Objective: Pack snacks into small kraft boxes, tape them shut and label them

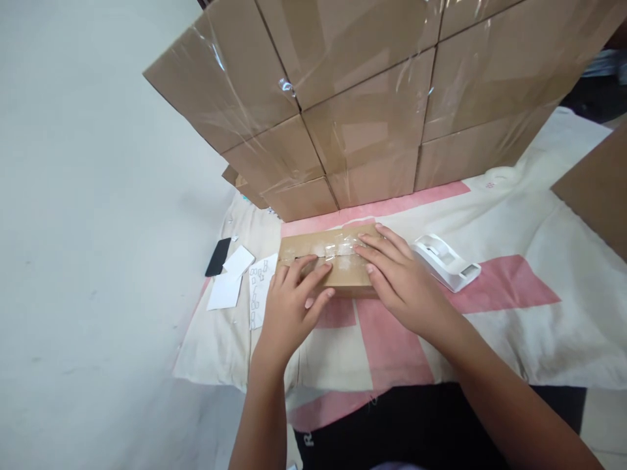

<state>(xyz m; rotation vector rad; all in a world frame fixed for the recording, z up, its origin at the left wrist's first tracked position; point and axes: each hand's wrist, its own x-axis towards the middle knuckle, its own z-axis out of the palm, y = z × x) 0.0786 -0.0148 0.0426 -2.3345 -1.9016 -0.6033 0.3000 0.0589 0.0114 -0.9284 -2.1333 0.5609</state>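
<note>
A small cardboard box [350,277] lies on the cloth in front of me, with strips of clear tape [337,248] across the seam on its top. My left hand [296,297] rests on the box's left part, fingers spread and touching the top near the seam. On the right part lies my right hand [399,271], its fingers stretched out flat over the tape and the top. Neither hand grips anything. Just right of the box sits a white tape dispenser [445,261], close to my right hand.
Taped-together cardboard boxes [367,130] form a tall wall behind. A white-and-pink cloth [509,281] covers the surface. At left lie a black phone-like slab [218,256], white paper pieces [225,290] and a sheet with drawn shapes [259,307]. Another cardboard piece [597,189] stands at right.
</note>
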